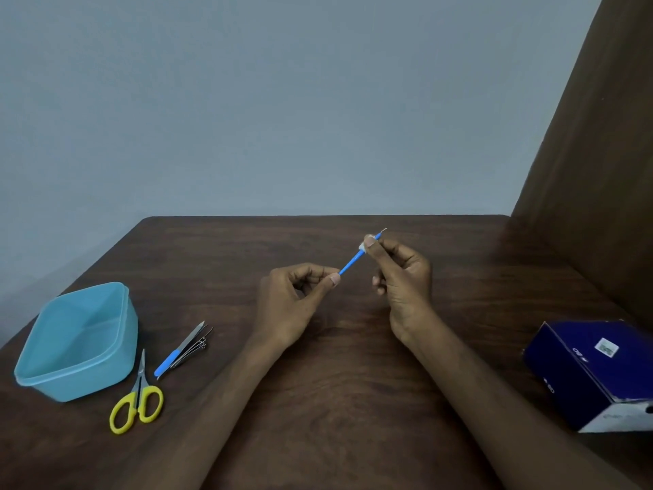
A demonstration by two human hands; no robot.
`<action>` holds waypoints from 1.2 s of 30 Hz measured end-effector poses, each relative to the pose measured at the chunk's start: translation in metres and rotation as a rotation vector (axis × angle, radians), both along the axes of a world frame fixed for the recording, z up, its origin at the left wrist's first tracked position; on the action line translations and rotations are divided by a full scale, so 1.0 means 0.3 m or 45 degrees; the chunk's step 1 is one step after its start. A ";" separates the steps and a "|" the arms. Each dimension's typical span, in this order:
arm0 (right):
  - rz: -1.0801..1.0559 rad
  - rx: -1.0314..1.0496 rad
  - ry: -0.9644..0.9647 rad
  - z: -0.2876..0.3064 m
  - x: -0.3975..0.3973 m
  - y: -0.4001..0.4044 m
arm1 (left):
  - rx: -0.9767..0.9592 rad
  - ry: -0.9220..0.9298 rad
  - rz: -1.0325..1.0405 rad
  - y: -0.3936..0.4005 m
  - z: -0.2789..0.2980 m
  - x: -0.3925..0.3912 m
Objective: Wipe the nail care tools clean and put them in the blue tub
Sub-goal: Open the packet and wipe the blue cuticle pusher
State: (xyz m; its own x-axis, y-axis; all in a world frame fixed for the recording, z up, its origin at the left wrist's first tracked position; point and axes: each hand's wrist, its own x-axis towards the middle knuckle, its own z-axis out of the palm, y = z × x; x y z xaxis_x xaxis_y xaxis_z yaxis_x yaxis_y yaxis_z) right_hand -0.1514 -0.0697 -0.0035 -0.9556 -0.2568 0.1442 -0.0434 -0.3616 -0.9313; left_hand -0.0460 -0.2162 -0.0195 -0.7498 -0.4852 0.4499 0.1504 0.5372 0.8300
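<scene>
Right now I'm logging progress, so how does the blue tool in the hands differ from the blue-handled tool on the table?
The held blue tool is in the air, tilted, pinched at one end by the left hand, while the right hand grips white wipe material around its far end. The blue-handled tool on the table lies flat and untouched beside the metal clippers, near the blue tub. Both are slim with blue handles.

Both hands raised over the table: left hand [295, 298] pinching, right hand [401, 277] pinching higher.
</scene>
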 end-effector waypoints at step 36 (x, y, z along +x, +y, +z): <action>0.232 0.231 0.085 -0.026 0.046 -0.016 | -0.032 0.088 -0.010 0.002 0.000 0.007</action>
State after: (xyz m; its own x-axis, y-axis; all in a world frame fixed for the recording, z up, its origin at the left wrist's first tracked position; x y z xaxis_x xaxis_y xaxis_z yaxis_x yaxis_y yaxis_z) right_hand -0.1377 -0.0746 -0.0113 -0.8812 -0.4511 0.1412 -0.0564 -0.1964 -0.9789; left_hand -0.0439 -0.2155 -0.0195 -0.7205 -0.4671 0.5125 0.2111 0.5562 0.8038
